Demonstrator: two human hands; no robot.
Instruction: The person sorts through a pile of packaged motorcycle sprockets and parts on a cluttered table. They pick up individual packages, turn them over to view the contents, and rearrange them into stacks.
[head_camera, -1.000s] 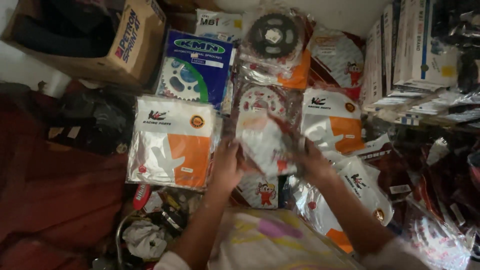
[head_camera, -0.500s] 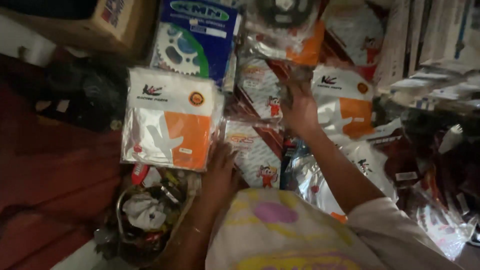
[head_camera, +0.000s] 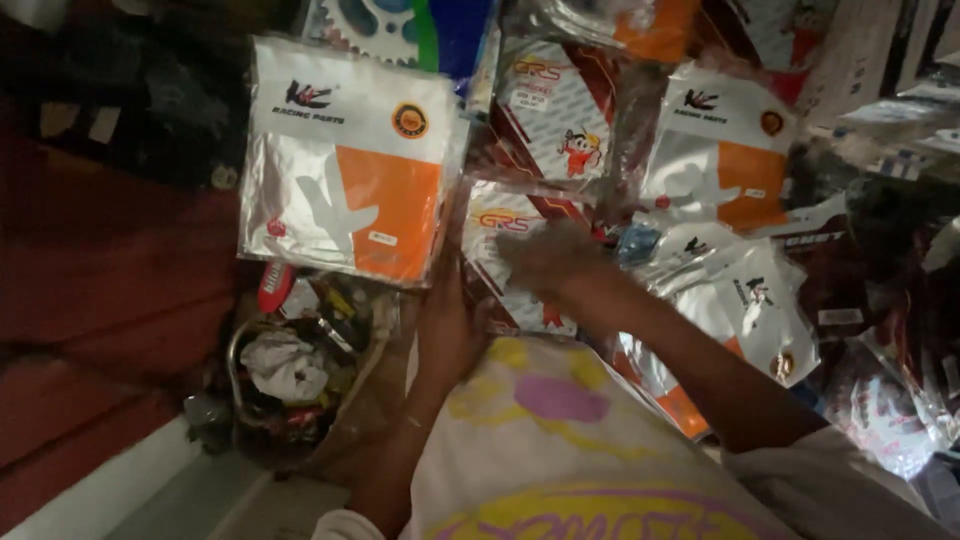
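Fingers of the right hand (head_camera: 545, 262) are lying loosely spread and blurred over a clear-wrapped packet with a red and white card (head_camera: 510, 262), seeming to press down on its upper right part rather than closing around it, so whether anything is actually being pinched cannot be told. That packet is sitting in the middle of the heap, with most of its card showing to the left of and below the fingertips. Beside it, the left hand (head_camera: 450, 330) is reaching upward with its fingers extended along the packet's left edge (the tips are lost in the dim gap between two packets), and it is also coming up against the lower right corner of a large white and orange packet (head_camera: 345, 160); how firmly it is gripping either one is unclear. Above the middle packet, a second red and white packet with a small cartoon figure (head_camera: 555, 120) is lying tilted. To the right, another white and orange packet (head_camera: 720, 160) is resting, with more silvery packets (head_camera: 760, 310) overlapping below it. At lower left, a round container of crumpled rags and odd bits (head_camera: 290, 370) is standing near the left wrist. A pale garment with yellow and purple patches (head_camera: 560, 430) is filling the bottom of the view.
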